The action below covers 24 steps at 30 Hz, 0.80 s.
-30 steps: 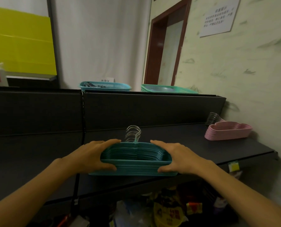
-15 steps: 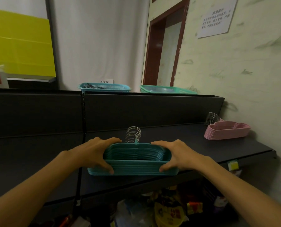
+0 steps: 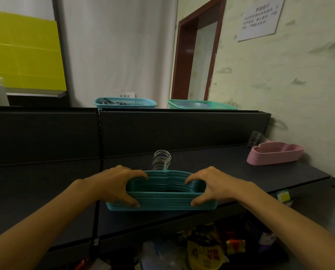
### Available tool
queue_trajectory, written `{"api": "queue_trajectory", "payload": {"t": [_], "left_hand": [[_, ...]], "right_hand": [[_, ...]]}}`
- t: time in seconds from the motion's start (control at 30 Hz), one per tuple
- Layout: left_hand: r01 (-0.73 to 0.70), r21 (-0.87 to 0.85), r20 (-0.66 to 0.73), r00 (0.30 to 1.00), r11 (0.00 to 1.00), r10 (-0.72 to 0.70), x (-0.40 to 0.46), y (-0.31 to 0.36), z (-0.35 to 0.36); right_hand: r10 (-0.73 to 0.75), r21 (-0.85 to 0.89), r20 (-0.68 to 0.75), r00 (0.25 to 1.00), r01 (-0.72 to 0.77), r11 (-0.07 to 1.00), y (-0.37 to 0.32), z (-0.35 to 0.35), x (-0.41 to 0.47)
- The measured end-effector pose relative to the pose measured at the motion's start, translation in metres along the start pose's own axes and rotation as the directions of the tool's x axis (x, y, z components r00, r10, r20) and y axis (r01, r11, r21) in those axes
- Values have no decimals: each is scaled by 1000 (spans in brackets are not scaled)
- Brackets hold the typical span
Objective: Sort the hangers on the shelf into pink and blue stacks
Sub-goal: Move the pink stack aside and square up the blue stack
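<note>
Basket label (image 3: 127, 95) "补货区", hangers unlabelled

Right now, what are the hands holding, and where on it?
Both grip the blue hanger stack: left hand at its left end, right hand at its right end, thumbs on the front bar.

Blue hanger stack (image 3: 162, 199) flat at shelf (image 3: 231, 168) front; pink stack (image 3: 276, 155) far right, apparently sorted.

only thing i can actually read is a little white card (image 3: 127, 95) behind the blue basket (image 3: 125, 103) saying 补货区, the paper notice (image 3: 260, 17) on the wall has Chinese text too blurry to read
</note>
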<state>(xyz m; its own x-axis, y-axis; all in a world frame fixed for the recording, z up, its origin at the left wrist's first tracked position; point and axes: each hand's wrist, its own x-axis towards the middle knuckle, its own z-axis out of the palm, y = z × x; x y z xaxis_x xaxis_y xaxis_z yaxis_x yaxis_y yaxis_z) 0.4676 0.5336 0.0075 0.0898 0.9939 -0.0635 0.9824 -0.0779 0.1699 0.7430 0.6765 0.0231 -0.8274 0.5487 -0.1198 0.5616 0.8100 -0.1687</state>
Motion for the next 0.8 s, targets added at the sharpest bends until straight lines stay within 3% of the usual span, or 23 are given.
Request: {"api": "queue_trajectory", "payload": {"t": [0.4, 0.8], "left_hand": [[81, 27, 50, 995, 996, -82, 11, 0, -6], [65, 75, 62, 996, 995, -70, 9, 8, -13]], "right_hand": [[17, -11, 11, 1000, -17, 1000, 0, -3, 12], [38, -13, -6, 999, -38, 999, -2, -2, 6]]}}
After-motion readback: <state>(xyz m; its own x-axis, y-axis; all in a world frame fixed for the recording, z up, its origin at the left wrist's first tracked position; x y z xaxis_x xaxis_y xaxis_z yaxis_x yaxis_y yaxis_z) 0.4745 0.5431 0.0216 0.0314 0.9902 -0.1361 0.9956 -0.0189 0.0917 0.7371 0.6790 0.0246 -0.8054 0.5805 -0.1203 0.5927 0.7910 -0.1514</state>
